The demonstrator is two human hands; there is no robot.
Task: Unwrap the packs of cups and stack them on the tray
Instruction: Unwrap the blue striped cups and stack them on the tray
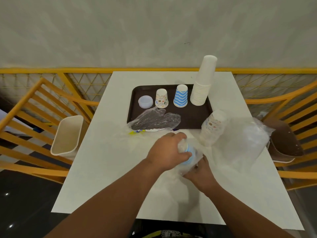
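Left hand (167, 152): curled over the top of a wrapped pack of blue cups (187, 154), fingers gripping the plastic at its upper end.
Right hand (199, 171): lower and to the right of the left one, fingers pinching the loose wrap at the pack's base; the fingertips are partly hidden by the plastic.
Pack in the hands: stands on the white counter (106, 169), in front of the tray, still inside its clear wrap.
Tray (192, 121): dark brown, at the far middle of the counter.
On the tray, left to right: a low stack of clear lids or small tubs (145, 101), too blurred to tell which; a short upside-down stack of cartoon-print cups (161, 98); a short upside-down stack of blue wavy-striped cups (180, 96); a tall upside-down stack of plain white cups (204, 81) leaning a little to the right.
Empty wrapper (154, 120): crumpled clear plastic lying across the tray's near edge and spilling onto the counter.
Second pack (213, 127): cartoon-print cups still in plastic, tilted, just beside the tray's near right corner.
Large clear bag (243, 138): slumped at the counter's right side, contents unclear.
Beige bin (67, 134): on the left chair, open top.
Brown bin (284, 140): on the right chair.
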